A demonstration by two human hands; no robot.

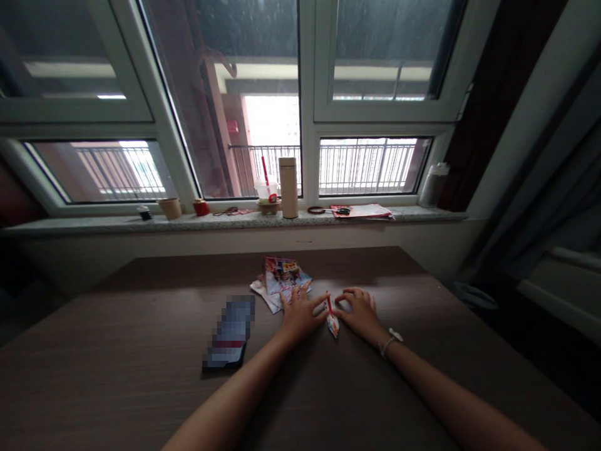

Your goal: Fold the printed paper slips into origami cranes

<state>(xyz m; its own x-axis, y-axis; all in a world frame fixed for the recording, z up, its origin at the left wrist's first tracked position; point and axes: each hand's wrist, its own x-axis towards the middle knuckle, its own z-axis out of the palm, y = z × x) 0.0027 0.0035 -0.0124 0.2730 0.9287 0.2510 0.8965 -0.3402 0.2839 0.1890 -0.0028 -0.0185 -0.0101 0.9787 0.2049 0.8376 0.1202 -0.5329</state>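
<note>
A narrow folded strip of printed paper, white with red and other colours and pointed at its near end, lies on the dark wooden table. At its left side is my left hand, fingers spread, with index finger and thumb reaching its edge. My right hand rests on the other side, fingers curved and apart, the tips close to the strip; whether they touch it is hard to tell. Beyond my left fingers lies a loose pile of colourful printed papers. A light bracelet circles my right wrist.
Left of my left forearm lies a phone with a blurred screen. Along the windowsill stand a beige flask, a drink cup with a red straw, a paper cup, scissors on papers, and a grey bottle.
</note>
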